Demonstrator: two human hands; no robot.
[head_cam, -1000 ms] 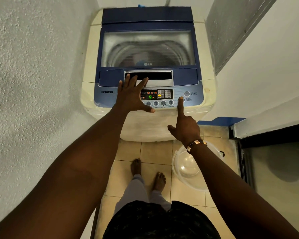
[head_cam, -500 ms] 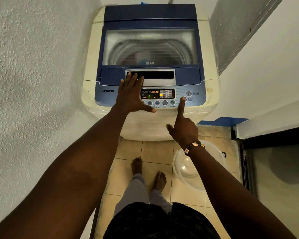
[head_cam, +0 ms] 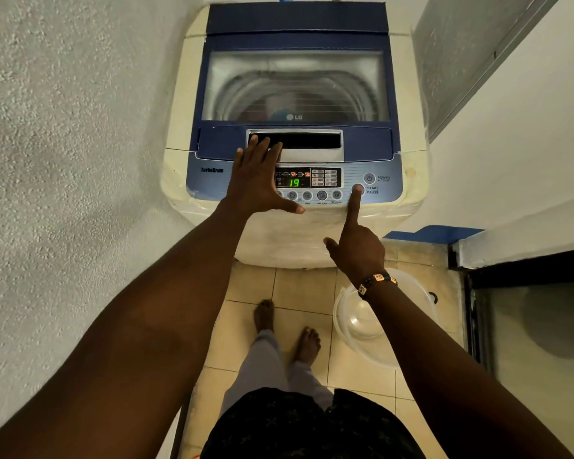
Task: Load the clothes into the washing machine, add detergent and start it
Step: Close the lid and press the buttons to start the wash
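At twelve o'clock, between two white walls, stands the washing machine [head_cam: 295, 134]. Its long side runs from six to twelve o'clock, and its button panel [head_cam: 294, 183] faces six o'clock, toward the person. The blue lid [head_cam: 295, 44] is down flat. Through the lid's window you can see the round drum, but what lies inside is too blurry to tell. The little screen [head_cam: 294, 183] shows a green 19.

The left hand [head_cam: 256, 183] lies flat on the panel at the screen's nine o'clock side. Its fingers are straight and loose, holding nothing, and they point to twelve o'clock. The right hand [head_cam: 357, 248] has one finger sticking out, with the tip on the start button [head_cam: 357, 189] at three o'clock from the screen. The other fingers are curled in and hold nothing.

A clear plastic bowl [head_cam: 362, 323] sits on the tile floor [head_cam: 302, 286] at five o'clock, beside two bare feet.
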